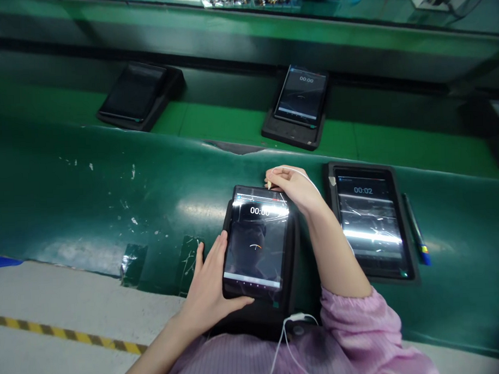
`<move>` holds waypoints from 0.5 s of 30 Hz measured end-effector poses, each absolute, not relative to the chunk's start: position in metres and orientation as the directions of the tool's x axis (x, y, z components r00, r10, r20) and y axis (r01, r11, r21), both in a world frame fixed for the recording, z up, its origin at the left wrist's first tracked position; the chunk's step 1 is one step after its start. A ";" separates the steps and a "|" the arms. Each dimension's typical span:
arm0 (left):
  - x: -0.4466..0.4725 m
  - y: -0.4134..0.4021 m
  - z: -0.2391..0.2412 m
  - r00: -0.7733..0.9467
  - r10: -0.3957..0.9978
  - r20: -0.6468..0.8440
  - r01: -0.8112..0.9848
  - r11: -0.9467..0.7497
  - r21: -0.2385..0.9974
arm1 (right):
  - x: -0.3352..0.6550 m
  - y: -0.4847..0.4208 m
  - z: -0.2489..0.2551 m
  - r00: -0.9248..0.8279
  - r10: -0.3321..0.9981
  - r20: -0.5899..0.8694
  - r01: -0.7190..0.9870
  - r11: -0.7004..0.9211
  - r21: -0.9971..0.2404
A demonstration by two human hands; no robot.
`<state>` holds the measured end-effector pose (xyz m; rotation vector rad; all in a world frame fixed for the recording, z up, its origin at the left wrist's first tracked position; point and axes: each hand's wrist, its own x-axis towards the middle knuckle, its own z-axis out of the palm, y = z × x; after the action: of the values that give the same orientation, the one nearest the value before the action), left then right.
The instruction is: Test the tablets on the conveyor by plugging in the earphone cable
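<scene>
Tablet (254, 263), lower centre | left hand (209, 289) grasps its left edge | right hand (292, 188) pinches small plug (269, 184) at its top edge | second tablet (369, 215), centre right

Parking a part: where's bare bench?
Widest: green bench left of the left hand, nearer than the unlit tablet, scuffed. Smaller: right of the blue-ended pen. Crowded: between front tablet and 00:02 tablet, where the right forearm crosses.

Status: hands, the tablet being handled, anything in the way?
Left hand spread at lower left of tablet. Right hand pinching pale tip at top edge, seating unclear. Tablet lit, reading 00:00. White cord crosses right hand; no visible blockage.
</scene>
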<state>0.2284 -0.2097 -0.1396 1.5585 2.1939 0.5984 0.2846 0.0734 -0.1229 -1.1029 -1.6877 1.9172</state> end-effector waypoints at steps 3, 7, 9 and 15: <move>0.230 -0.211 -0.141 -0.296 0.954 -0.056 0.795 0.278 0.540 | 0.286 0.072 -0.122 -0.622 0.702 -0.347 0.246 -0.245 -0.938; 0.233 -0.215 -0.144 -0.288 0.955 -0.072 0.797 0.280 0.535 | 0.294 0.065 -0.121 -0.623 0.690 -0.368 0.260 -0.261 -0.930; 0.234 -0.216 -0.146 -0.298 0.951 -0.079 0.793 0.293 0.534 | 0.298 0.063 -0.120 -0.628 0.686 -0.368 0.263 -0.258 -0.930; 0.234 -0.216 -0.148 -0.282 0.955 -0.095 0.789 0.287 0.543 | 0.297 0.068 -0.128 -0.626 0.698 -0.348 0.301 -0.195 -0.933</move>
<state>0.2341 -0.2156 -0.1480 1.5670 2.1586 0.5588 0.2968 0.0680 -0.1276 -1.1641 -1.7700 1.8896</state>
